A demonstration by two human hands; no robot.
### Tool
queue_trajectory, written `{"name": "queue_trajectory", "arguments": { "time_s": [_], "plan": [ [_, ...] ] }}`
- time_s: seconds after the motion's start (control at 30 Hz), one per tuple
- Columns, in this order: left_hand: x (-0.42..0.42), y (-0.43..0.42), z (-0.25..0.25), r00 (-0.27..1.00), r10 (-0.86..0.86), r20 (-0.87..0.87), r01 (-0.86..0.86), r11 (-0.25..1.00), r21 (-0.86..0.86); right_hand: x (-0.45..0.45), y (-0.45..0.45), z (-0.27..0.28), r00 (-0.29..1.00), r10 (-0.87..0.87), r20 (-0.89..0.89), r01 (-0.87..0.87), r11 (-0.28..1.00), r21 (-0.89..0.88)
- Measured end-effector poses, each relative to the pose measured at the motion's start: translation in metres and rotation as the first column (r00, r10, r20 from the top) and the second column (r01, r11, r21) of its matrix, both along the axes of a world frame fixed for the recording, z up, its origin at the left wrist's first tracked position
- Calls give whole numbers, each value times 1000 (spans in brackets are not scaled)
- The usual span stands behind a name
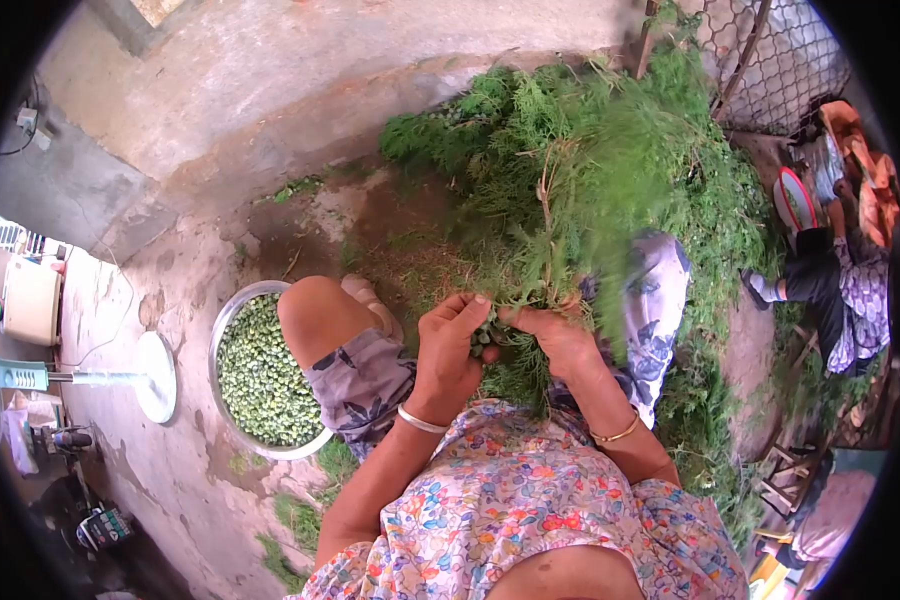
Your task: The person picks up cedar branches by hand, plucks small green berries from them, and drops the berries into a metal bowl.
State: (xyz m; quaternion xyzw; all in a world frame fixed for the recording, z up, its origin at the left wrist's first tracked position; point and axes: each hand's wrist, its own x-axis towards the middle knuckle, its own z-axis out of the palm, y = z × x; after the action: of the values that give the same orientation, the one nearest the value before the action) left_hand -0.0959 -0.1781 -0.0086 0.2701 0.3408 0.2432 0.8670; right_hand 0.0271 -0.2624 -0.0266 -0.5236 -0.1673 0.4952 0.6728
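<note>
My left hand is closed in front of my lap, thumb and fingers pinched at a leafy sprig with a few small green cones by the fingertips. Close beside it, my right hand is closed on a feathery evergreen branch, whose foliage spreads away from me and is partly blurred. Beyond my knees lies a large heap of the same green branches. A round metal basin stands left of my knee, filled with small green cones.
A standing fan is on the concrete floor at left. Another person sits at the right, near a red-rimmed basin. Wire mesh and a wall bound the far side. Cut greenery litters the floor.
</note>
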Motion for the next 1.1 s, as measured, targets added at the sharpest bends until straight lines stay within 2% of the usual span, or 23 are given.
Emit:
{"name": "queue_trajectory", "arguments": {
  "time_s": [0.03, 0.07, 0.13, 0.27, 0.33, 0.37, 0.4, 0.43, 0.47, 0.5, 0.53, 0.6, 0.63, 0.67, 0.7, 0.73, 0.77, 0.8, 0.83, 0.87, 0.9, 0.97, 1.1],
  "plan": [
    [-1, -1, 0, 1000, 8, -3, -8, 1000, 23, 0, 0, 5, 989, 142, 43, -138, 986, -98],
    [-1, -2, 1, 1000, 8, -3, -8, 1000, 22, 1, 0, -3, 989, 142, 43, -138, 985, -100],
    [-2, -4, 5, 992, -23, -123, 45, 984, 173, 5, -1, -33, 946, 195, 260, -121, 953, -278],
    [-8, 0, 6, 988, -101, -119, 121, 976, 179, 13, -6, -33, 961, 190, 199, -165, 977, -136],
    [-20, 10, 19, 962, -239, -129, 243, 970, 18, 6, 4, 0, 986, -158, 43, 164, 964, -209],
    [-29, 15, 27, 978, -184, -99, 185, 983, -1, 10, 2, 9, 985, -164, 48, 171, 963, -210],
    [-42, 22, 32, 989, -130, -68, 129, 991, -21, 16, -1, 17, 983, -143, -115, 121, 976, -180],
    [-59, 31, 31, 1000, -1, -6, 1, 999, 50, 21, -3, 21, 954, -118, -275, 81, 986, -143],
    [-79, 41, 31, 990, 122, 64, -129, 985, 111, 23, -3, 18, 933, -150, -327, 126, 987, -95],
    [-101, 53, 39, 962, 262, 79, -265, 963, 38, 25, -3, 20, 932, -167, -323, 142, 985, -98],
    [-129, 76, 33, 952, 284, 117, -301, 939, 169, 27, -3, 25, 914, -188, -360, 164, 982, -98],
    [-170, 105, 35, 860, 504, 75, -504, 818, 279, 33, -3, 22, 902, -182, -392, 191, 981, -16],
    [-186, 119, 30, 806, 591, 30, -551, 732, 400, 34, -2, 28, 900, -187, -394, 196, 980, -17],
    [-206, 137, 18, 760, 647, -52, -531, 666, 524, 33, -1, 38, 875, -254, -412, 266, 964, -30],
    [-228, 152, 6, 745, 638, -193, -402, 661, 633, 34, 2, 43, 845, -319, -429, 333, 942, -45],
    [-233, 154, 7, 643, 662, -385, -264, 663, 700, 42, 1, 40, 866, -241, -438, 305, 949, 81],
    [-237, 155, 8, 497, 675, -545, -113, 673, 731, 44, 0, 41, 863, -245, -441, 310, 947, 80],
    [-249, 162, -1, 501, 672, -546, -109, 675, 730, 45, -2, 44, 847, -192, -496, 307, 938, 160],
    [-268, 172, -21, 457, 712, -534, -29, 612, 791, 47, -3, 47, 829, -137, -543, 308, 921, 238],
    [-289, 184, -41, 415, 751, -514, 54, 543, 838, 48, -2, 49, 801, -177, -571, 358, 907, 222],
    [-314, 195, -57, 524, 703, -481, 16, 556, 831, 51, -4, 49, 800, -185, -571, 365, 905, 219],
    [-292, 190, -44, 327, 776, -539, -81, 591, 802, 56, -7, 49, 733, -158, -662, 412, 877, 247],
    [-285, 188, -45, 438, 789, -431, -45, 498, 866, 57, -3, 50, 768, -174, -616, 408, 875, 261]
  ]
}}
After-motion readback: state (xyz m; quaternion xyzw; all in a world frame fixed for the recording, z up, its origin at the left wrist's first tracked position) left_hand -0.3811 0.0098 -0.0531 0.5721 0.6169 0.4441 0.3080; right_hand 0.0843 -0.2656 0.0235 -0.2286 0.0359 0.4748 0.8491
